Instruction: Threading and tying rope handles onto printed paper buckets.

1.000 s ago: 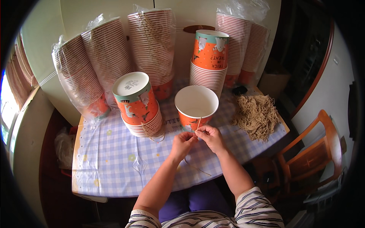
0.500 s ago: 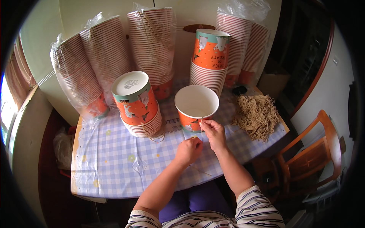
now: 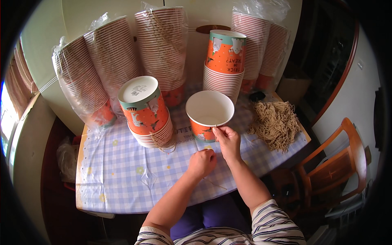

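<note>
An open paper bucket (image 3: 209, 108), white inside and orange with dark figures outside, stands upright on the table. At its near rim my right hand (image 3: 228, 143) pinches a thin tan string between thumb and fingers. A strand runs down from there toward my left hand (image 3: 202, 163), which is closed in a fist just in front of the bucket, apart from it. The string's loose end (image 3: 216, 184) shows on the cloth below my hands. What lies inside the left fist is mostly hidden.
Left of the bucket is an upside-down bucket stack (image 3: 141, 110) with string handles. Behind stand another inverted stack (image 3: 223, 61) and tall plastic-wrapped stacks (image 3: 160, 49). A heap of tan strings (image 3: 277, 124) lies right, on the checked tablecloth (image 3: 122, 175). A wooden chair (image 3: 335, 175) stands beside the table.
</note>
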{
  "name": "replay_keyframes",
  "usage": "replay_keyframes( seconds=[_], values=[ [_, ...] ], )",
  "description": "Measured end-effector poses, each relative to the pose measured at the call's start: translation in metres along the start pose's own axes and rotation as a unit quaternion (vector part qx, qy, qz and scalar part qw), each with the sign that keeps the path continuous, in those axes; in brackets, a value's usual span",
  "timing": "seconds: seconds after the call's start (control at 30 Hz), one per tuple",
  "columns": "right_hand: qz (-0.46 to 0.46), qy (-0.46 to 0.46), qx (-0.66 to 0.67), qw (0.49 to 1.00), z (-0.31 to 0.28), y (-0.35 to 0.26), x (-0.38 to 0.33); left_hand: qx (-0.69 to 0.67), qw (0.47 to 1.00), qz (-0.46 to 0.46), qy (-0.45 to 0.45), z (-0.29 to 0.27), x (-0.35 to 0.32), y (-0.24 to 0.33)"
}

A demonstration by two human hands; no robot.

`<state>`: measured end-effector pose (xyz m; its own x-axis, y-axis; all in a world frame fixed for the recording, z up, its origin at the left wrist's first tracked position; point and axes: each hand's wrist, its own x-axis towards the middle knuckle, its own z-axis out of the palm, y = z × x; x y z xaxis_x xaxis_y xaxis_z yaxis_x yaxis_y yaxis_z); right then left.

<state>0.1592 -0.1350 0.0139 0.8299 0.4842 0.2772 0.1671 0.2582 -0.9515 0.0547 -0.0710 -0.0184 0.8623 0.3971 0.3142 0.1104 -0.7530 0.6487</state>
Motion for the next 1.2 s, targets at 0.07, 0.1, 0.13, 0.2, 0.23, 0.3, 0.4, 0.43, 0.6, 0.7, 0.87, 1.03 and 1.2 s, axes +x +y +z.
replay_keyframes(
  seconds=[0.07,0.1,0.13,0.2,0.23,0.3,0.4,0.43,0.6,0.7,0.87,1.03,1.2],
  values=[
    [-0.001,0.007,-0.026,1.0,0.0,-0.003,-0.001,0.001,1.0,-0.001,-0.002,0.0,0.0,0.0],
    [-0.001,0.007,-0.026,1.0,0.0,-0.002,-0.001,0.001,1.0,-0.001,-0.003,-0.001,0.0,0.0],
    [0.01,0.005,-0.032,0.999,-0.001,0.0,-0.002,0.002,1.0,-0.001,-0.003,0.0,0.0,0.0],
    [0.02,0.004,-0.038,0.999,-0.003,0.005,-0.002,-0.001,1.0,-0.003,-0.002,0.001,0.0,-0.001],
    [0.007,-0.005,-0.031,0.999,-0.004,0.007,-0.002,-0.001,1.0,-0.002,-0.002,0.001,0.0,-0.001],
    [-0.006,-0.014,-0.022,1.0,-0.006,0.012,-0.004,-0.003,1.0,-0.005,-0.004,0.001,0.0,-0.002],
    [-0.007,-0.046,0.055,0.997,-0.006,0.014,-0.006,-0.012,1.0,-0.004,0.006,0.003,0.0,-0.006],
    [-0.004,-0.051,0.087,0.995,-0.005,0.013,-0.007,-0.012,1.0,-0.004,0.006,0.003,0.0,-0.006],
    [0.023,-0.072,0.15,0.986,-0.003,0.003,-0.008,-0.011,1.0,-0.013,-0.009,0.001,0.0,-0.006],
    [0.057,-0.059,0.138,0.987,-0.001,0.0,-0.008,0.006,1.0,-0.01,-0.017,0.0,0.0,-0.003],
    [0.065,-0.032,0.107,0.992,0.001,0.003,-0.007,0.006,1.0,-0.009,-0.017,0.001,-0.001,-0.004],
    [0.027,0.008,0.114,0.993,0.006,0.007,-0.005,-0.01,1.0,-0.008,-0.016,0.007,0.001,-0.002],
    [0.01,0.01,0.085,0.996,0.002,0.009,-0.003,-0.038,0.999,0.005,-0.006,0.011,0.001,0.001]
  ],
)
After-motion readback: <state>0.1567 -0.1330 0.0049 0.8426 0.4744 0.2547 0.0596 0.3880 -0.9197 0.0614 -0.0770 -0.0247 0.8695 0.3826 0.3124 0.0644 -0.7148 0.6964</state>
